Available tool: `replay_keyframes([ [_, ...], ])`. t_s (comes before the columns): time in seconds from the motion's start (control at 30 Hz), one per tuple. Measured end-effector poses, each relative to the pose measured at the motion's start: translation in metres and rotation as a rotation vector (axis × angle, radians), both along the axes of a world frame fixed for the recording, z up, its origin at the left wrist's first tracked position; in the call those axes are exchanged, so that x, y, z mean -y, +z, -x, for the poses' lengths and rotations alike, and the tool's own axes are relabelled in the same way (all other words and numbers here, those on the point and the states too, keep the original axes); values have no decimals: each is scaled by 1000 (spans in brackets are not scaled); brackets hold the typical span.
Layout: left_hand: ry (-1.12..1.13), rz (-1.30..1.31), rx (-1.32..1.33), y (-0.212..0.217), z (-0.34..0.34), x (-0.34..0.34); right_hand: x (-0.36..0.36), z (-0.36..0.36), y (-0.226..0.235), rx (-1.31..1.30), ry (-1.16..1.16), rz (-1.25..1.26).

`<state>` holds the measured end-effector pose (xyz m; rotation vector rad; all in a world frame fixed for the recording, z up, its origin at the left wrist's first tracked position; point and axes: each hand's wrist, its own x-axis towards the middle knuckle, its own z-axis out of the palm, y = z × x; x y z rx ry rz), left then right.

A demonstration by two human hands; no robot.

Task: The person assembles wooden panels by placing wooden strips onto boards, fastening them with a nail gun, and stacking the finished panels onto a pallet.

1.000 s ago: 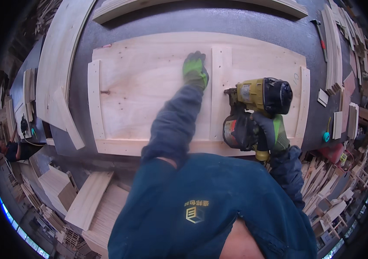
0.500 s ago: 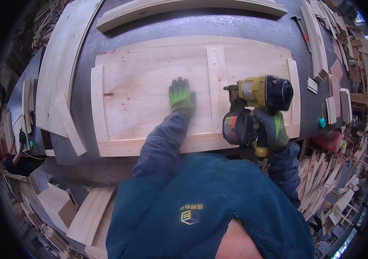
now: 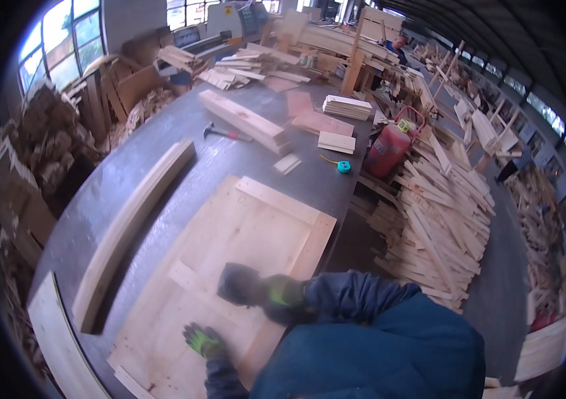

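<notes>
My left hand (image 3: 204, 340), in a green and dark grey work glove, lies flat with fingers spread on a plywood panel (image 3: 206, 229). My right hand (image 3: 286, 291), gloved alike, is wrapped round a coil nail gun (image 3: 238, 284), whose dark end is smeared by motion. The nail gun is over the panel beside the middle batten (image 3: 193, 282); whether it touches the wood I cannot tell. Another batten (image 3: 276, 199) crosses the panel's far end, and a long one (image 3: 313, 249) runs along the side nearest my body.
A long timber (image 3: 133, 233) lies beyond the panel on the dark table (image 3: 123, 159). Farther off are a hammer (image 3: 228, 134), stacked boards (image 3: 243, 121) and a teal tape measure (image 3: 343, 167). A red tank (image 3: 389, 149) and heaped wood strips (image 3: 442, 219) stand right of the table.
The view has swung up and to the right, bringing in the workshop's far side. My left hand still rests on the panel, and my right hand still grips the nail gun.
</notes>
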<state>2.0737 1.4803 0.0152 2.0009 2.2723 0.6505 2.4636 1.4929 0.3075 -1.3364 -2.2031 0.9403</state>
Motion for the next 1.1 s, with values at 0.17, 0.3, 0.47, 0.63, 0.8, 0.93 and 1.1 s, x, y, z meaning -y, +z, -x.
replay_keyframes([
  [0.17, -209, 18, 136, 17, -57, 155, -26, -50, 22, 439, 28, -360],
  [0.3, -322, 11, 100, 128, -150, 200, -67, -152, -50, 649, -120, -381],
  [0.47, -116, 147, 168, 109, -149, 219, -44, -223, -145, 855, 47, -568],
  [0.63, 20, 390, 217, 128, -177, 273, 17, -264, -155, 659, 215, -404],
  [0.8, -70, 222, 195, 142, -140, 203, 53, -284, -126, 613, 104, -236],
  [0.93, 41, -128, 48, 149, -61, 28, 47, -279, -112, 727, 59, -213],
  [1.1, 166, -79, -128, 146, 26, -226, -10, -250, -37, 804, 135, 46],
])
